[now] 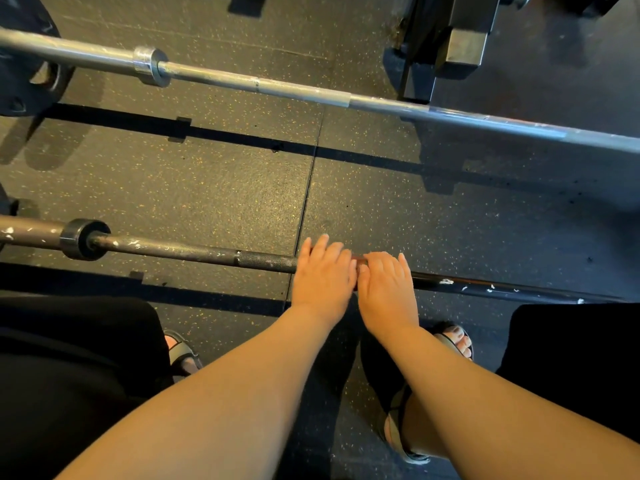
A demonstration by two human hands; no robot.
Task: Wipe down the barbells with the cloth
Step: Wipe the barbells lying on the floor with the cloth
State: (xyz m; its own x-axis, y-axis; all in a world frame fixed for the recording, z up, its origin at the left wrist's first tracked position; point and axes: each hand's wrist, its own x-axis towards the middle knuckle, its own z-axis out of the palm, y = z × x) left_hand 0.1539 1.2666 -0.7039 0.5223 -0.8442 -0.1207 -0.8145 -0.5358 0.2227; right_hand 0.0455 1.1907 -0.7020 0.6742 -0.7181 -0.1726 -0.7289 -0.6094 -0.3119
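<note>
A long black metal barbell [194, 252] lies across the dark speckled rubber floor [207, 188], close to the near edge by the person's sandals. Both hands rest on its middle, side by side. The left hand [323, 271] has its fingers laid almost straight over the bar. The right hand [386, 282] has its fingers bent over it; I cannot tell if they grip. A bit of reddish-brown cloth [358, 260] peeks out between them. A shiny silver barbell [277, 86] lies farther away.
</note>
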